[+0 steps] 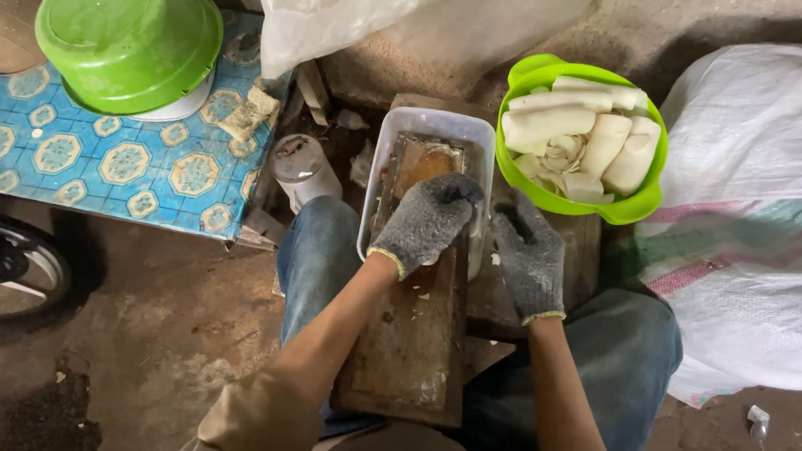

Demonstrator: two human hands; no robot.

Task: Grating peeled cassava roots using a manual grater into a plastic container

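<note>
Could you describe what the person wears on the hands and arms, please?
Both hands wear knitted grey work gloves with a speckled texture. The left hand glove and the right hand glove each end in a thin yellow band at the cuff. The forearms are bare below the gloves. Near the left elbow a rolled-up beige sleeve shows. No watch or jewellery is visible.

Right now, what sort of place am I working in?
Probably an informal outdoor or street-side food-prep spot. The ground is bare stained concrete, a green bowl of peeled white roots sits beside a wooden slicing board, and big woven sacks and part of a wheel are close by.
</note>
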